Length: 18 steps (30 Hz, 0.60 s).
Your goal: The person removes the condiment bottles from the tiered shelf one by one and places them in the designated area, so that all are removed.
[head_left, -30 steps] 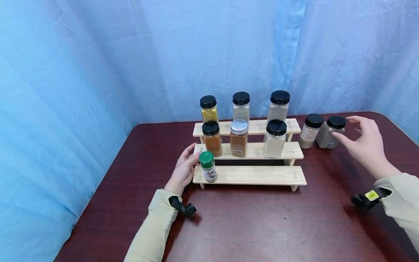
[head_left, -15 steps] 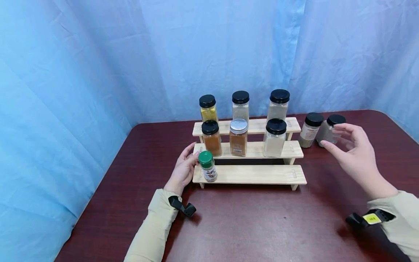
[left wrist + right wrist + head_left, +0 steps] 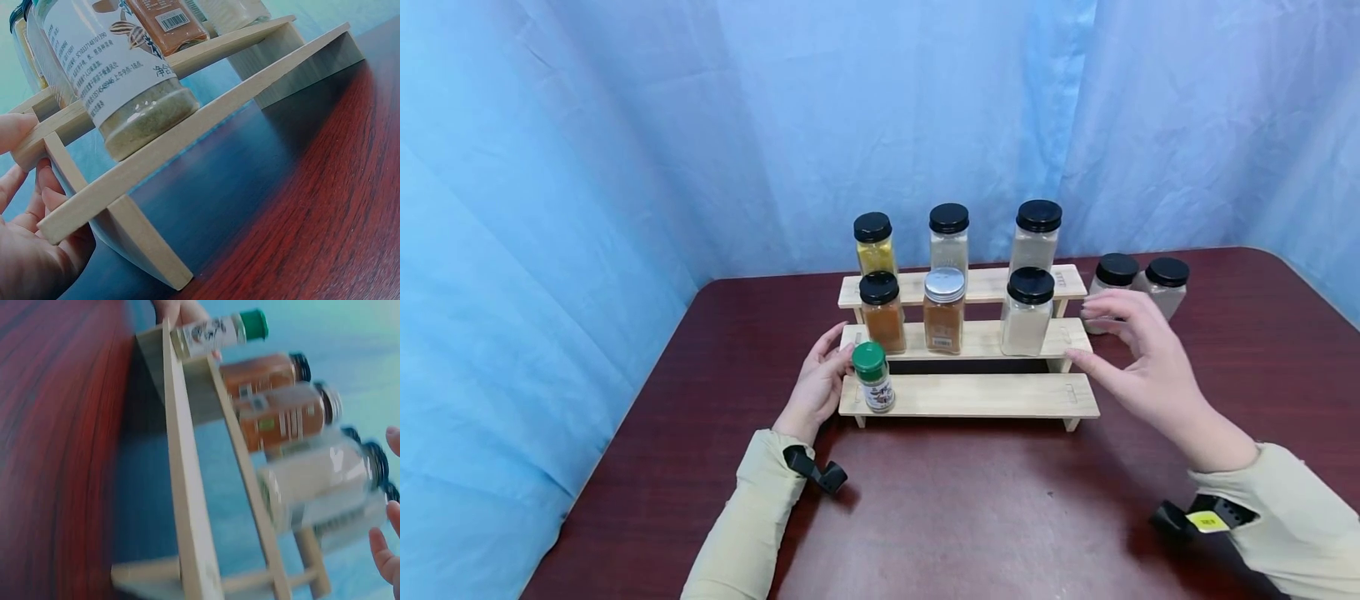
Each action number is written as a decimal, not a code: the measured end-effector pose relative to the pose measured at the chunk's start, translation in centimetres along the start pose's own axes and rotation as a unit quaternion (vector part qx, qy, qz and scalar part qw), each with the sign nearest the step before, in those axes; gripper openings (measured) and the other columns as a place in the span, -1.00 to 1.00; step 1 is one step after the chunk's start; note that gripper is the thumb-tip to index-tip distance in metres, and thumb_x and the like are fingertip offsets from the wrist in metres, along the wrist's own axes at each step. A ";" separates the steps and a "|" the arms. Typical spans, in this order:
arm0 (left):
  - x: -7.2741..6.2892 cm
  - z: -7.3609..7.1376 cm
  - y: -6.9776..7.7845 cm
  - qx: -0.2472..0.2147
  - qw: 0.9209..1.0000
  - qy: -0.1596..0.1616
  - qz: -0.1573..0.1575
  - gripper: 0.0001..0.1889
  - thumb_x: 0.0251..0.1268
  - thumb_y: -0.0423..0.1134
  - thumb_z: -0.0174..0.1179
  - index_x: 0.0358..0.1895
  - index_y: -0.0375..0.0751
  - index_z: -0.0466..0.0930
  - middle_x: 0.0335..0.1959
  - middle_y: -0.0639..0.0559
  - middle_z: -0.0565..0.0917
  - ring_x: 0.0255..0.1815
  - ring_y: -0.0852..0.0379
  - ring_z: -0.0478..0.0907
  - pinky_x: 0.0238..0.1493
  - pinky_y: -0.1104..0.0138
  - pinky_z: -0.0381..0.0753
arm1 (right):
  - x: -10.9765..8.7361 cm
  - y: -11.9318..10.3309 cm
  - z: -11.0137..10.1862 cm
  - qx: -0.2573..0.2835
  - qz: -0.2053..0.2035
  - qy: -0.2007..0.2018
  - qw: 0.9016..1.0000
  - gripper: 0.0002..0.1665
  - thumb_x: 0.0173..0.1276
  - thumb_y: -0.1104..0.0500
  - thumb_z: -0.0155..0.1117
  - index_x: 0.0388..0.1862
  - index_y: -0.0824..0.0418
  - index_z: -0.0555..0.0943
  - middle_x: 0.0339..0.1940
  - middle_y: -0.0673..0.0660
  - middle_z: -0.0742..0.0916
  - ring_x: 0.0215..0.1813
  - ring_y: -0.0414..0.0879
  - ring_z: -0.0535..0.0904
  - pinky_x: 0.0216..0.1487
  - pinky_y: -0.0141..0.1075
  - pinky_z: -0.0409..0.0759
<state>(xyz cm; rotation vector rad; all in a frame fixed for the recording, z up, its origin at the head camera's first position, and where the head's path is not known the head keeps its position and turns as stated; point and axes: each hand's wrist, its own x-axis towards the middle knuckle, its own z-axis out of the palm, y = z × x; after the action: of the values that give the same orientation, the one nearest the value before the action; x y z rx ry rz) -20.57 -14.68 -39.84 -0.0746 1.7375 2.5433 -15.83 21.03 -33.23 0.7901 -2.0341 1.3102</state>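
Observation:
A three-step wooden rack (image 3: 985,397) stands on the table. My left hand (image 3: 817,385) grips the left end of its middle shelf, thumb (image 3: 17,130) on top and fingers underneath. Beside that hand, a green-capped spice shaker (image 3: 878,393) stands upright at the left of the bottom shelf. My right hand (image 3: 1157,375) is in the air off the rack's right end, holding nothing, with fingers apart and loosely bent. Nearest to it is a black-lidded jar of pale powder (image 3: 1027,327) on the middle shelf. In the right wrist view only its fingertips (image 3: 379,540) show.
The middle shelf also bears a silver-lidded jar (image 3: 943,323) and a black-lidded jar of orange-brown spice (image 3: 883,323). Three black-lidded jars stand on the top shelf (image 3: 987,286). Right of the rack, two black-lidded jars (image 3: 1163,292) stand on the table, partly behind my right hand.
My right hand has moved left and toward me, away from the two jars at the right to near the rack's right end. My left hand keeps its grip on the rack.

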 end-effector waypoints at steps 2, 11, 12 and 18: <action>0.0 0.1 0.1 0.001 1.000 0.002 -0.001 -0.44 0.41 -0.44 -0.05 0.44 -0.28 0.09 -0.38 0.14 0.53 -0.50 0.34 0.46 -0.42 0.52 0.39 | 0.3 -0.3 0.8 0.006 -0.022 -0.016 1.000 -0.49 -0.03 0.50 0.44 -0.09 0.58 0.46 0.07 -0.02 0.52 0.12 -0.29 0.42 0.06 -0.60 0.43; 0.1 0.0 0.0 -0.002 1.000 -0.002 0.000 -0.44 0.39 -0.46 -0.04 0.43 -0.28 0.11 -0.36 0.14 0.55 -0.50 0.34 0.46 -0.42 0.52 0.39 | 1.6 -2.3 4.7 -0.009 -0.055 -0.106 0.993 -0.25 -0.23 0.55 0.48 0.06 0.37 0.49 0.08 0.27 0.51 0.11 -0.26 0.40 0.09 -0.57 0.40; 0.0 0.0 0.0 0.000 1.000 -0.002 0.000 -0.44 0.39 -0.45 -0.04 0.43 -0.28 0.11 -0.36 0.14 0.55 -0.50 0.34 0.46 -0.42 0.51 0.39 | 1.7 -2.4 5.2 -0.005 -0.054 -0.114 0.992 -0.25 -0.21 0.54 0.48 0.07 0.35 0.49 0.09 0.26 0.51 0.11 -0.24 0.40 0.09 -0.56 0.41; 0.0 0.0 0.1 0.007 1.000 -0.001 -0.003 -0.45 0.40 -0.46 -0.06 0.43 -0.25 0.11 -0.36 0.15 0.54 -0.49 0.33 0.45 -0.41 0.51 0.38 | 2.2 -3.1 7.3 0.018 -0.043 -0.154 0.987 -0.28 -0.10 0.47 0.49 0.11 0.35 0.46 0.14 0.26 0.48 0.14 -0.18 0.40 0.11 -0.42 0.49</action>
<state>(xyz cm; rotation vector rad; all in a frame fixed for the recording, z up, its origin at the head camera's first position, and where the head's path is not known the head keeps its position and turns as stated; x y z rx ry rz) -20.60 -14.66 -39.76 -0.0754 1.7519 2.5262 -16.10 12.83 -32.26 1.1433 -2.1877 1.2420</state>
